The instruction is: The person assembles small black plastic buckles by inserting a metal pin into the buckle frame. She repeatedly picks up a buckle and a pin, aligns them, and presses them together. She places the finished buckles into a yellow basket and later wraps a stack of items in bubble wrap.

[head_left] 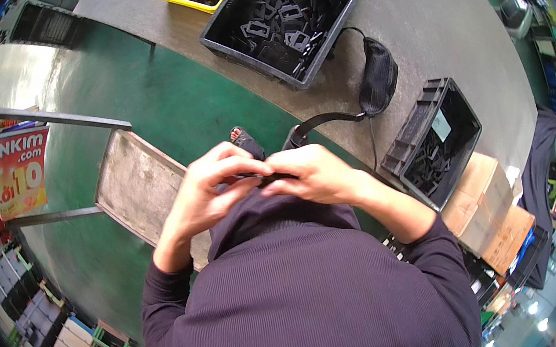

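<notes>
In front of my torso, my left hand (pixel 209 187) and my right hand (pixel 314 174) meet with fingers bent and pinched together. Between their fingertips is a small dark piece (pixel 273 177), mostly covered by the fingers, so its exact kind cannot be made out. Beyond the hands, a large black crate (pixel 247 65) on the grey table holds many loose black plastic frame-shaped parts (pixel 291 12). To the right stands a smaller black bin (pixel 410 116), tilted in view, with more dark parts (pixel 433 161) inside.
A yellow basket (pixel 205 7) of dark parts sits at the far table edge. A black pouch with a strap (pixel 378 76) lies on the grey table (pixel 428 37). Cardboard boxes (pixel 478 194) stand at right. A metal-framed cart (pixel 136 180) is close on the left.
</notes>
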Motion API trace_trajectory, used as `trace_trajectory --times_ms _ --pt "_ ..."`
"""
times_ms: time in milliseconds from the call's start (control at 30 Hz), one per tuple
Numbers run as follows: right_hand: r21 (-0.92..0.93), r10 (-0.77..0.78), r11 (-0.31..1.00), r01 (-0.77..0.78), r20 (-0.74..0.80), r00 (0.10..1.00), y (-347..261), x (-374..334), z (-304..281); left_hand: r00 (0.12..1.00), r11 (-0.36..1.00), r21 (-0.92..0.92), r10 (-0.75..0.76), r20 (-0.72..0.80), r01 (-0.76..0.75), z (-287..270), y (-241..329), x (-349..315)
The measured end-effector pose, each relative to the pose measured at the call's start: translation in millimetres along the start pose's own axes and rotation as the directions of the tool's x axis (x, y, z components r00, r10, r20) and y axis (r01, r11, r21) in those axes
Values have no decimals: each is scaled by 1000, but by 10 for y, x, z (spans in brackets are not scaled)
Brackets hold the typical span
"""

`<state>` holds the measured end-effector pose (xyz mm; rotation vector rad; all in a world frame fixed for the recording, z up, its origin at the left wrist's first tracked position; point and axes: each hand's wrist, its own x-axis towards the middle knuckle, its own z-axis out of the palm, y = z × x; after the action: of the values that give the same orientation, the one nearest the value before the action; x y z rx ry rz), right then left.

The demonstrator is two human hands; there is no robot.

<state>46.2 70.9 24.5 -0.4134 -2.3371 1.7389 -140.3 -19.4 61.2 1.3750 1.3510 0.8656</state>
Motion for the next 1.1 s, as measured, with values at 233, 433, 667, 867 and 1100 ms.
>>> trace_trajectory --times_ms 233,433,667,867,1100 --pt "-264 733 647 -715 476 487 144 -1068 -115 852 883 93 -410 -324 460 -673 -1333 -852" --pt "22 642 766 -642 -13 766 605 -1337 904 619 431 -673 -784 51 601 122 -1456 -1655" --pt "602 894 138 -786 267 361 875 -1737 1194 644 380 -766 -763 58 519 397 -1488 -1454" --pt "396 873 282 -874 272 405 747 -1786 919 631 353 -797 -774 45 490 500 -1463 -1381" --pt "83 803 535 -841 259 536 766 -1728 688 612 324 -818 -790 43 476 647 -1409 -1306"
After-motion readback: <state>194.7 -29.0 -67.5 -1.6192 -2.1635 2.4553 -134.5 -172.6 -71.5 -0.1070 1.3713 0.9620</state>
